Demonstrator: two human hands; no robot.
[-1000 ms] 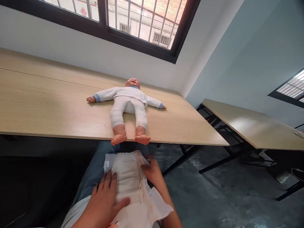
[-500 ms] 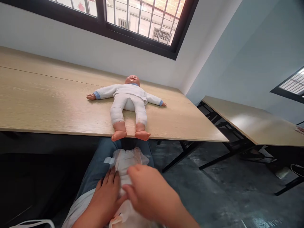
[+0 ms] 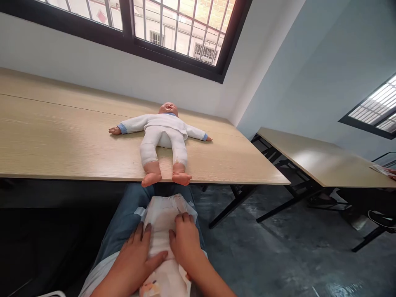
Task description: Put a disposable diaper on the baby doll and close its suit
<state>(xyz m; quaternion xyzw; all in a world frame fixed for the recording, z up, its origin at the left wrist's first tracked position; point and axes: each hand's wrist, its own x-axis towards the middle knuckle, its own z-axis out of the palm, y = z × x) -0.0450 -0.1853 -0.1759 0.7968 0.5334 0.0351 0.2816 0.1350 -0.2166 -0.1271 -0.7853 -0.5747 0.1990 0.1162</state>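
Note:
A white disposable diaper (image 3: 162,218) lies folded lengthwise on my jeans-covered lap (image 3: 123,222), with a printed pattern near its lower end. My left hand (image 3: 136,251) presses flat on its left side, fingers spread. My right hand (image 3: 185,241) rests on its right side, fingers curled over the fold. Both hands are touching only the diaper. Beyond my lap, a baby doll (image 3: 163,136) in white long-sleeved clothes with blue cuffs lies on its back on a light wood table (image 3: 62,140). Its bare feet reach the table's near edge, well apart from my hands.
A second wood table (image 3: 315,161) on black metal legs stands to the right, with a sheet of printed paper at its far edge. A shoe shows beneath it on the grey concrete floor. A barred window (image 3: 176,29) is above the wall behind the table.
My right hand has come down from above onto the diaper. The diaper is narrower than a second ago, its side now folded in. The view has shifted slightly.

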